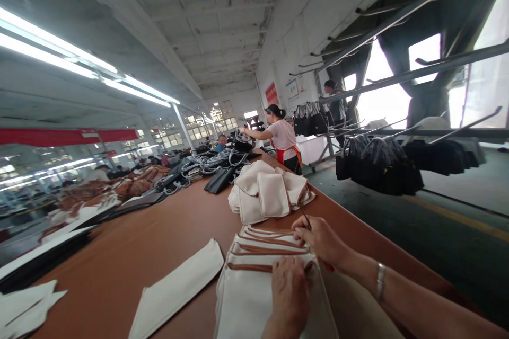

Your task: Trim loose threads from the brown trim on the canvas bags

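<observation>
My left hand (289,292) lies flat, fingers together, on a stack of cream fabric pieces with brown trim (254,270) at the near edge of the brown table (159,243). My right hand (321,240) rests at the stack's far right corner, closed around a thin tool (306,218) that sticks up from the fingers; it looks like small scissors with a red handle below the wrist. A metal bracelet sits on my right wrist.
A pile of cream pouches (268,190) lies just beyond the stack. A loose cream strip (178,288) lies to the left. Dark bags and straps (214,167) crowd the far table. A person in an orange apron (283,137) works there. Racks of black bags (377,164) line the right aisle.
</observation>
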`<state>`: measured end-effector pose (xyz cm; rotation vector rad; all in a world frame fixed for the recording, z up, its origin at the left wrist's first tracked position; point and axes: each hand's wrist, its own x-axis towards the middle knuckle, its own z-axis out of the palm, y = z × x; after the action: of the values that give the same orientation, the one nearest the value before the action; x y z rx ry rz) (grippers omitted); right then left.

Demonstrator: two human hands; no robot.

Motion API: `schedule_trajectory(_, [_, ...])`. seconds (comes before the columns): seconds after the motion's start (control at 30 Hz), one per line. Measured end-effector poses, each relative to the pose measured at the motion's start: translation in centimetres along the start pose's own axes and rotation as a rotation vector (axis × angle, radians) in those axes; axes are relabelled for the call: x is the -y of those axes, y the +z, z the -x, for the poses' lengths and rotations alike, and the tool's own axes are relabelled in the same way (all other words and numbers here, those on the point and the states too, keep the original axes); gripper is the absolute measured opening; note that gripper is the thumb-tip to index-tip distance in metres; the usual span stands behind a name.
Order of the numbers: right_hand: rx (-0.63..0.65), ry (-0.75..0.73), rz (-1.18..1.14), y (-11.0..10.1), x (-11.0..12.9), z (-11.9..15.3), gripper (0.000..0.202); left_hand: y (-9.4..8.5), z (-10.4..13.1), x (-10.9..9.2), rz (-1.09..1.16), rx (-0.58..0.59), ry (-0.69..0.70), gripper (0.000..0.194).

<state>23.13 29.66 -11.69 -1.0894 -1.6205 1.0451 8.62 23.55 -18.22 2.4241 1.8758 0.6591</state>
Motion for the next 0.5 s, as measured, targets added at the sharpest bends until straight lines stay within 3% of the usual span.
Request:
schedule_trajectory(0.3, [0.494,0.083,0.352,3.9,-1.2,-3.5,0.024,0.9,0.8,-0.4,0.028,0.039,-0.102,0.04])
schedule_trajectory(0.4, [0.558,0.042,0.505,4.0,-2.2,-3.5,0.024,0.0,1.1,-1.2,0.091,0.069,-0.117,0.044])
schedule_trajectory(0.5, [0.548,-0.026,0.628,3.9,-3.2,-3.0,0.024,-1.9,2.4,-1.3,0.199,0.154,-0.143,0.031])
